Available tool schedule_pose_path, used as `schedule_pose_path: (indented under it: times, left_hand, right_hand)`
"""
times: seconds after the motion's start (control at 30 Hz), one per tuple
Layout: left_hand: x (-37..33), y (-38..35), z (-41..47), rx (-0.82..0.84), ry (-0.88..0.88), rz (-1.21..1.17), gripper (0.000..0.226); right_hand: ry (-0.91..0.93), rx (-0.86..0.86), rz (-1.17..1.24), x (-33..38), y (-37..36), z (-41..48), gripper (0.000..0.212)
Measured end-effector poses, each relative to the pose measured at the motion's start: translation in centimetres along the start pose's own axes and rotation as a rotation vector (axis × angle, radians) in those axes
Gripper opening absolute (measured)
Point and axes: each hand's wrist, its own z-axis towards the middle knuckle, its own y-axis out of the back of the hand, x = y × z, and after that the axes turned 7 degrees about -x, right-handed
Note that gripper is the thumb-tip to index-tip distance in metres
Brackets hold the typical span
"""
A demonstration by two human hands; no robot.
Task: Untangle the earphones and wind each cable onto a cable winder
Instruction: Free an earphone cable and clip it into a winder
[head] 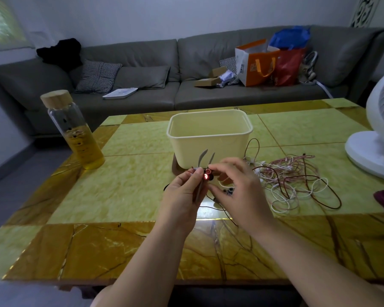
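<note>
Pinching forked grey winder, glossy red earbud

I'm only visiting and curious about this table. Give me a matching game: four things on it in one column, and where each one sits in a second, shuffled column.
Things
1. glass bottle
2. cream tub
3. white fan
4. tangled cables

Places
A. at the right edge of the table
B. heaped between the tub and the fan
C. on the left side, part full of yellow liquid
D. in the middle of the table

Pairs: 1-C, 2-D, 3-A, 4-B
</note>
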Motion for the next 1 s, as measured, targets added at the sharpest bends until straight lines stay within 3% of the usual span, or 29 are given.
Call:
schedule_pose_path:
  times: [0.17,0.3,0.47,0.6,0.7,0.9,1.0]
  left_hand:
    - [0.2,0.0,0.1,-0.014,-0.023,0.026,0.008]
    - [0.4,0.2,0.1,-0.042,-0.059,0.046,0.007]
    - [0.4,0.0,-0.2,-0.038,-0.078,0.055,0.006]
    - [0.5,-0.1,-0.3,-0.030,-0.075,0.053,0.020]
    - [0.3,0.2,-0.3,-0.046,-0.077,0.142,0.011]
    - [-0.5,0.6,-0.4,-0.032,-0.116,0.339,0.009]
    - [-1.3,1.1,-0.5,0.021,-0.144,0.459,0.025]
  right_hand:
    - [-0.168,-0.009,0.174,0.4,-0.1,0.3,0.022]
    - [-0.195,-0.008,0.214,0.4,-0.2,0.0,0.023]
    - [-0.102,-0.097,0.137,0.4,-0.5,-0.5,0.026]
    - [0.013,-0.158,0.057,0.1,-0.6,-1.0,0.025]
    - [0.035,-0.158,0.054,-0.3,-0.5,-1.2,0.025]
    - [0.076,-0.028,0.083,-1.1,0.2,-1.0,0.026]
    - [0.068,0.112,0.143,-1.1,1.3,-0.4,0.028]
